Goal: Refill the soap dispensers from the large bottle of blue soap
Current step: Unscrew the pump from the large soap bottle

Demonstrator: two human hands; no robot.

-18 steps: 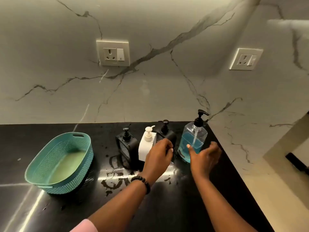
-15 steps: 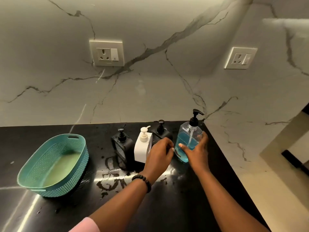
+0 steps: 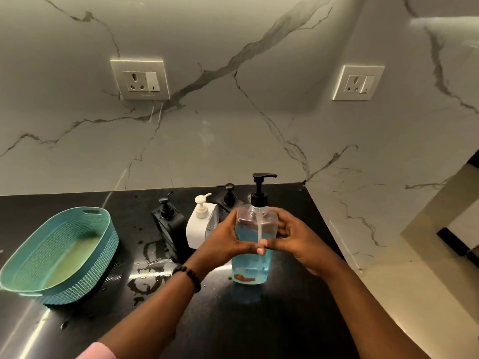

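No brand name, label or legible writing is showing on any container in this view. The large bottle of blue soap, a clear plastic body with a black pump head, is standing upright above the black countertop; whether its base is resting on the surface or raised slightly off it cannot be told. The blue liquid is filling roughly the lower two thirds of the bottle, and a small reddish-brown mark is showing near its base.

The left hand is wrapping the bottle's left side, its thumb lying across the front face. The right hand is clasping the right side, fingers curled round the shoulder of the bottle. Both hands are closed firmly on the bottle, which is sitting directly between the two palms, with the pump head projecting clear above the fingers. A black beaded bracelet is circling the left wrist, and a pink sleeve is showing at the lower edge.

Just behind and to the left of the held bottle, three dispensers are standing close together: a black dispenser at the left, a white dispenser in the middle, and a second black dispenser at the rear, partly hidden. Spilled liquid is glistening on the countertop in front of them. A teal basket is sitting well apart at the left. Two wall sockets are set in the marble wall.
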